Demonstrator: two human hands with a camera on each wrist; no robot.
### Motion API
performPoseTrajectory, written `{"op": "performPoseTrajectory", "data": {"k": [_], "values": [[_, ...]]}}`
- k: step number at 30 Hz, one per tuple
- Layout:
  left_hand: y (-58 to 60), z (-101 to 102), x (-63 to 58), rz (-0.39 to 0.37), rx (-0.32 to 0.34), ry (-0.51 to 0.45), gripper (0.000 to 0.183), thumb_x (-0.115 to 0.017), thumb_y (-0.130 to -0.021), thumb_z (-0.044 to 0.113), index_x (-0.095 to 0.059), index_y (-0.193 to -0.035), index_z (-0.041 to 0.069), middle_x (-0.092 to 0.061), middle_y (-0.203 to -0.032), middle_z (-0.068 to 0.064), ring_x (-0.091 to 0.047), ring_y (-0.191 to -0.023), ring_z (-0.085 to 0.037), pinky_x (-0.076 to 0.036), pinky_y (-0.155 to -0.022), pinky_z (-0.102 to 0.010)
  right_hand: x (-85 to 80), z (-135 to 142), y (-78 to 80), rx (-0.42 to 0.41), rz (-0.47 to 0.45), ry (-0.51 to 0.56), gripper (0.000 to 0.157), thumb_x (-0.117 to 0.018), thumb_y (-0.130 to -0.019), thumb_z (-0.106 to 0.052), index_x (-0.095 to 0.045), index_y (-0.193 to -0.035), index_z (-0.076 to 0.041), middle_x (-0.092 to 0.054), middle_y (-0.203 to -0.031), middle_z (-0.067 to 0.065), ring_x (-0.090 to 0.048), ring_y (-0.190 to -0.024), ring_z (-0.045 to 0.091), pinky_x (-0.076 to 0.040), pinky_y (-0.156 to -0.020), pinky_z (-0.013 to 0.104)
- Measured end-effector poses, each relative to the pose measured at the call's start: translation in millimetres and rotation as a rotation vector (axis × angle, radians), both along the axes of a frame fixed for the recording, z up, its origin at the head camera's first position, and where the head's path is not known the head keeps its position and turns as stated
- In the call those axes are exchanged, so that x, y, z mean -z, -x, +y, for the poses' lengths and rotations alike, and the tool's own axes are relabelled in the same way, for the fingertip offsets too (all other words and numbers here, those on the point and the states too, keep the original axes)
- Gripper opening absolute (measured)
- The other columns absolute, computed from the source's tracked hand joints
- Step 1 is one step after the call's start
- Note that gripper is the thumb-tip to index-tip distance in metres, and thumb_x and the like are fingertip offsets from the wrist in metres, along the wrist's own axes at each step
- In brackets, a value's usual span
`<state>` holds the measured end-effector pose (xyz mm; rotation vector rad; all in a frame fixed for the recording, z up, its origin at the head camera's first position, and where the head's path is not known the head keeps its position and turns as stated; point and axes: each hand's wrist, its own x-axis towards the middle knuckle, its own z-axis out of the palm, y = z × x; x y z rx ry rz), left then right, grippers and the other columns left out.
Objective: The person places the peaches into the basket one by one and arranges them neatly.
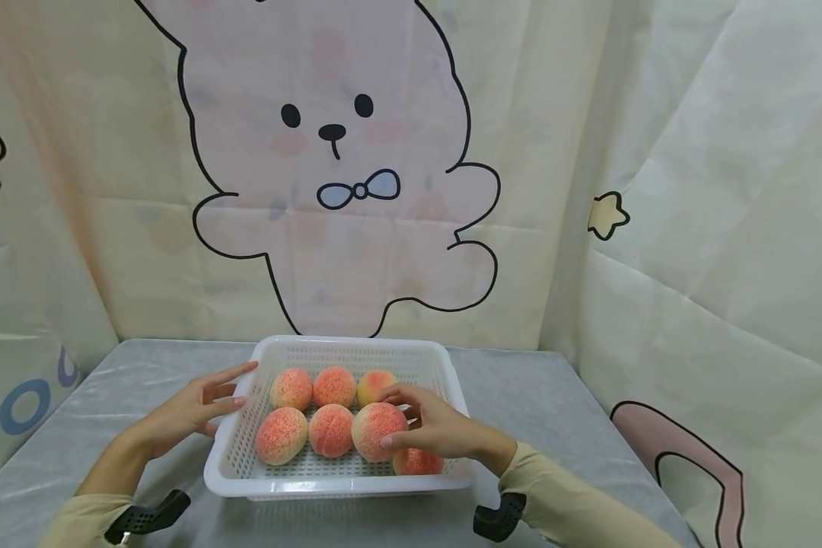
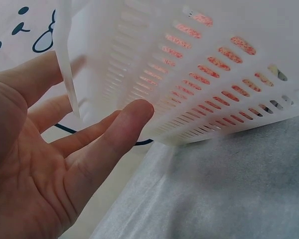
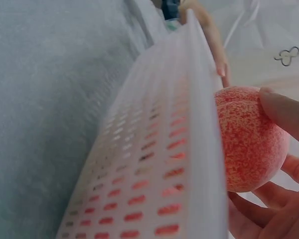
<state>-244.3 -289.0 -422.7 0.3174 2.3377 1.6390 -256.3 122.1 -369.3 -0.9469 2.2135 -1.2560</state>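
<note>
A white perforated plastic basket [image 1: 356, 485] sits on the table with several peaches inside, among them one at the front left [image 1: 281, 436] and one at the back middle [image 1: 334, 387]. With thumb and fingers, my right hand [image 1: 438, 428] grips a peach [image 1: 380, 432] at the basket's right side, over another peach [image 1: 418, 461] that it partly covers. In the right wrist view this peach [image 3: 249, 139] shows beyond the basket rim. My left hand [image 1: 183, 411] touches the basket's left rim, its fingers fairly straight. One fingertip [image 2: 139, 110] lies by the perforated outer wall in the left wrist view.
A grey cloth [image 1: 520, 396] covers the table. Behind it and at both sides hang pale printed curtains [image 1: 548, 152]. Black straps [image 1: 498, 517] are worn on both wrists.
</note>
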Motion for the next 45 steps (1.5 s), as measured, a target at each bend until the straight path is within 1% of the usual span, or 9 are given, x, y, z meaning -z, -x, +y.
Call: {"op": "performPoseTrajectory", "data": {"k": [8,14,19,24,29,34,37,41,45], "values": [[0.6,0.8,-0.9,-0.003,0.004,0.004,0.074,-0.059,-0.103,0.028,-0.017,-0.163,0.017,-0.023,-0.162,-0.034,-0.060,-0.126,-0.035,-0.061,-0.080,-0.045,7.4,-15.5,-2.6,0.031,0.023,-0.043,0.048,-0.078,-0.088,-0.018,-0.059,-0.132,-0.012,-0.063,-0.134,0.009,-0.061,-0.111,0.015,-0.055,-0.084,0.026],[1.8,-0.5,-1.9,-0.004,0.015,0.004,0.075,-0.058,-0.103,0.029,-0.016,-0.163,0.018,-0.021,-0.163,-0.033,-0.060,-0.126,-0.034,-0.061,-0.080,-0.046,13.4,-24.9,-2.4,0.021,0.021,-0.049,0.043,-0.080,-0.086,-0.014,-0.063,-0.126,-0.013,-0.067,-0.129,0.008,-0.061,-0.104,0.009,-0.054,-0.081,0.025],[-0.4,-3.2,0.1,-0.018,0.000,0.018,0.074,-0.058,-0.103,0.029,-0.016,-0.164,0.019,-0.021,-0.163,-0.032,-0.057,-0.130,-0.038,-0.061,-0.081,-0.045,17.1,-32.0,-4.7,0.027,0.025,-0.059,0.043,-0.082,-0.084,-0.013,-0.064,-0.123,-0.013,-0.068,-0.127,0.008,-0.061,-0.098,0.006,-0.052,-0.079,0.022],[-2.8,-4.6,2.2,-0.021,-0.001,0.039,0.074,-0.058,-0.103,0.030,-0.016,-0.163,0.018,-0.021,-0.162,-0.035,-0.055,-0.132,-0.042,-0.061,-0.080,-0.045,18.7,-38.4,-11.0,0.053,0.060,-0.102,0.045,-0.085,-0.080,-0.015,-0.065,-0.120,-0.016,-0.070,-0.124,0.004,-0.061,-0.102,0.005,-0.051,-0.085,0.022],[-3.3,-4.4,0.1,0.000,-0.003,0.019,0.075,-0.058,-0.103,0.029,-0.015,-0.164,0.017,-0.024,-0.161,-0.035,-0.061,-0.124,-0.033,-0.061,-0.080,-0.044,15.7,-44.4,-12.7,0.063,0.184,-0.197,0.043,-0.089,-0.077,-0.022,-0.066,-0.114,-0.020,-0.072,-0.115,-0.004,-0.061,-0.107,0.002,-0.050,-0.094,0.024],[-4.9,-5.3,0.4,0.004,0.025,-0.025,0.074,-0.056,-0.104,0.026,-0.012,-0.164,0.015,-0.024,-0.161,-0.035,-0.065,-0.117,-0.018,-0.061,-0.080,-0.043,14.5,-48.4,-11.4,0.034,0.238,-0.263,0.042,-0.090,-0.075,-0.025,-0.067,-0.110,-0.020,-0.073,-0.112,-0.007,-0.061,-0.104,-0.002,-0.049,-0.092,0.021],[-3.9,-4.6,1.8,0.010,0.027,-0.023,0.074,-0.056,-0.104,0.026,-0.013,-0.163,0.014,-0.023,-0.161,-0.035,-0.064,-0.120,-0.023,-0.061,-0.080,-0.044,13.2,-48.2,-12.0,0.022,0.246,-0.290,0.042,-0.090,-0.076,-0.027,-0.068,-0.111,-0.020,-0.073,-0.109,-0.009,-0.059,-0.097,-0.004,-0.048,-0.088,0.019],[-2.2,-1.7,2.1,0.010,0.008,0.006,0.074,-0.058,-0.103,0.027,-0.016,-0.163,0.016,-0.022,-0.162,-0.034,-0.056,-0.130,-0.041,-0.061,-0.080,-0.045,12.4,-46.9,-12.5,0.017,0.227,-0.293,0.042,-0.089,-0.077,-0.026,-0.070,-0.113,-0.018,-0.070,-0.105,-0.012,-0.056,-0.092,-0.005,-0.048,-0.087,0.018],[-1.0,0.1,0.7,0.013,0.011,0.016,0.075,-0.058,-0.103,0.028,-0.016,-0.163,0.017,-0.022,-0.162,-0.034,-0.055,-0.131,-0.043,-0.061,-0.080,-0.046,12.7,-45.4,-12.0,0.035,0.215,-0.309,0.041,-0.090,-0.076,-0.025,-0.070,-0.112,-0.019,-0.068,-0.106,-0.014,-0.055,-0.094,-0.004,-0.048,-0.089,0.020]]}}
